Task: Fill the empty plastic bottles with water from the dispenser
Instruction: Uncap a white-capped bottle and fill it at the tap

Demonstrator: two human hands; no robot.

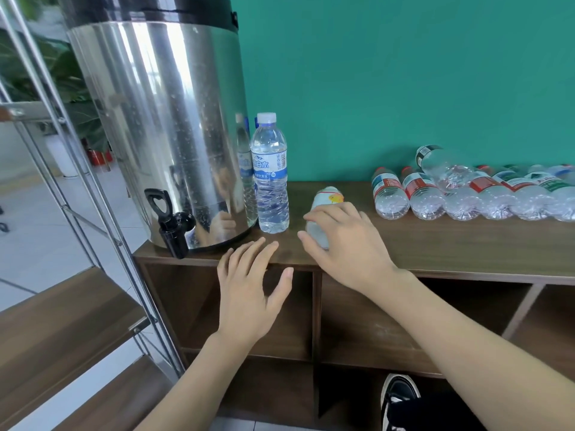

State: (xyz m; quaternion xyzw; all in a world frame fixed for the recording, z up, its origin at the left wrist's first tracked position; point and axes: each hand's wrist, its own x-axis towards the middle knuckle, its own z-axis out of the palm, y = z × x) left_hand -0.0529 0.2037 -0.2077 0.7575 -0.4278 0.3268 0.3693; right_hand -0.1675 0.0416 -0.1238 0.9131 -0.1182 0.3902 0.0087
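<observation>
A tall steel dispenser (161,126) stands at the left end of the wooden cabinet top (435,241), its black tap (169,223) hanging over the front edge. A capped, water-filled bottle with a blue label (270,175) stands upright just right of it. My right hand (345,244) grips a clear bottle (325,206) lying on its side on the cabinet top, with fingers and thumb curled round its lower part. My left hand (252,287) hovers with spread fingers at the front edge, below the upright bottle and right of the tap, holding nothing.
Several empty plastic bottles (466,194) lie in a heap against the teal wall at the back right. A metal-framed shelf rack (71,213) stands close on the left. Open cabinet compartments (373,321) sit below, and a black shoe (398,396) shows on the floor.
</observation>
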